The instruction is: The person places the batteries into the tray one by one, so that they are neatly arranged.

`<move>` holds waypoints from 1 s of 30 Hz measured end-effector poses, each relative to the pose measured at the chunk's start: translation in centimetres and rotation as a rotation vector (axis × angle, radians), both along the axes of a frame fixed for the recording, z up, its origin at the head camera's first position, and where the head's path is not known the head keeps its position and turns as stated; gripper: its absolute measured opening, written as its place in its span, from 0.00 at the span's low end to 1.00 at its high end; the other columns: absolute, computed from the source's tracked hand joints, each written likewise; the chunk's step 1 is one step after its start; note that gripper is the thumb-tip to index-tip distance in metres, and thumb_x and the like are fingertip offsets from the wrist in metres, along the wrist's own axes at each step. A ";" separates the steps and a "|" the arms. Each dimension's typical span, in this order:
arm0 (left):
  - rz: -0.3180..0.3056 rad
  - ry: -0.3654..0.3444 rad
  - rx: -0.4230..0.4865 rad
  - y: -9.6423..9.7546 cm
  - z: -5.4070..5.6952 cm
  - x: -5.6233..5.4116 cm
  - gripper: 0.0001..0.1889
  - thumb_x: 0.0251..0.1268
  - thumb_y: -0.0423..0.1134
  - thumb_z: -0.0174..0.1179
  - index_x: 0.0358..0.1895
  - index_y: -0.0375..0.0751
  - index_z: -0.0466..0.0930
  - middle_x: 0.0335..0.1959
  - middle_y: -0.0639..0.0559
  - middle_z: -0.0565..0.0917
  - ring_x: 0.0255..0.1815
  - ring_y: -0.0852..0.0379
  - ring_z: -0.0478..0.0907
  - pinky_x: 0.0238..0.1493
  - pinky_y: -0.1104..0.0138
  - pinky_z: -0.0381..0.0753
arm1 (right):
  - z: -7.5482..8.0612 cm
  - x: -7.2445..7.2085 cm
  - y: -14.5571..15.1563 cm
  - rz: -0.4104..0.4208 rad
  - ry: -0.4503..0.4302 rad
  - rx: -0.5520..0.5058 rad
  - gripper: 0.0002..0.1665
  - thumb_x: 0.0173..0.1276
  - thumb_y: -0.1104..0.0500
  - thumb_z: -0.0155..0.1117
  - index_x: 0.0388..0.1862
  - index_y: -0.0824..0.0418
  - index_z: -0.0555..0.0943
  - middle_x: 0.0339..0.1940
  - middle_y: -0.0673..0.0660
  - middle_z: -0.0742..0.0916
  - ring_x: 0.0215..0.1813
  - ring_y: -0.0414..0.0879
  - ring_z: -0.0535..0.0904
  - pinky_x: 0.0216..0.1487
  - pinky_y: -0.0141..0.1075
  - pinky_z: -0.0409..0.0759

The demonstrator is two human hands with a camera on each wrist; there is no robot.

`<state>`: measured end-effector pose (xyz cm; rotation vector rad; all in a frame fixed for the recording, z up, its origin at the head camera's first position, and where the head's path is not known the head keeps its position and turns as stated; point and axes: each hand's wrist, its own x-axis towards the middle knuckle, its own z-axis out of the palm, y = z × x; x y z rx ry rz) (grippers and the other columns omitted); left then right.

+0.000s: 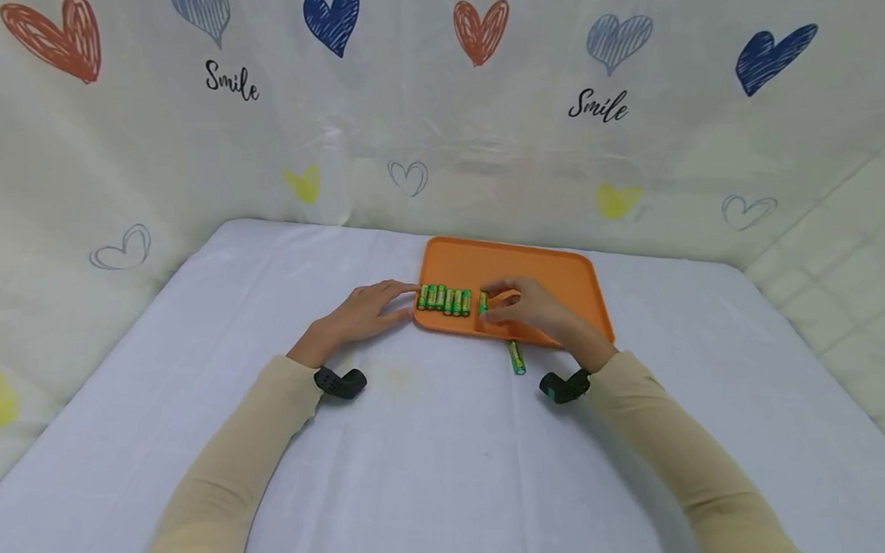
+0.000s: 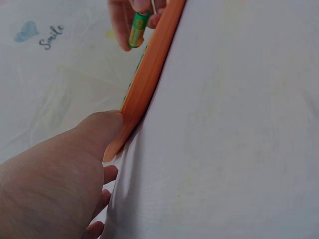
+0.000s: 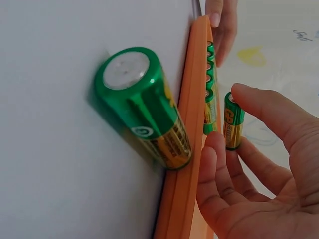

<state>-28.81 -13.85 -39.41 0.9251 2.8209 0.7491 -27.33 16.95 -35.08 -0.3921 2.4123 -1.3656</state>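
My right hand pinches a green and gold battery by its two ends, thumb on one and a finger on the other. It is held upright over the orange tray, just right of a row of several like batteries. The row stands side by side along the tray's near left part. With thumb and forefinger extended, my left hand touches the tray's left edge, close to the row's end. One loose battery lies on the table just in front of the tray's near rim, below my right hand.
A white cloth covers the table. Behind it hangs a pale curtain printed with hearts and lettering. Black wrist cameras sit on both wrists, the right one near the loose battery.
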 end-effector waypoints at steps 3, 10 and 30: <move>0.002 -0.001 -0.004 0.0 0.1 0.0 0.29 0.76 0.54 0.49 0.75 0.50 0.61 0.73 0.47 0.65 0.75 0.48 0.58 0.70 0.46 0.54 | -0.1 -0.3 -0.2 -0.007 -0.003 0.006 0.37 0.64 0.60 0.71 0.69 0.64 0.69 0.65 0.63 0.73 0.59 0.57 0.76 0.56 0.44 0.78; -0.002 0.001 -0.008 0.1 0.1 0.1 0.29 0.76 0.53 0.49 0.75 0.49 0.61 0.73 0.47 0.66 0.75 0.48 0.58 0.70 0.46 0.54 | -0.8 -1.1 -0.4 -0.015 -0.004 0.035 0.36 0.64 0.61 0.70 0.69 0.66 0.69 0.64 0.64 0.75 0.55 0.54 0.77 0.53 0.40 0.77; 0.022 -0.001 -0.011 0.1 -0.2 -0.2 0.29 0.76 0.56 0.48 0.75 0.51 0.61 0.73 0.49 0.65 0.75 0.49 0.57 0.71 0.47 0.53 | -1.2 -2.3 -1.2 0.008 0.015 0.021 0.34 0.63 0.67 0.69 0.68 0.68 0.70 0.64 0.65 0.75 0.41 0.47 0.73 0.42 0.31 0.74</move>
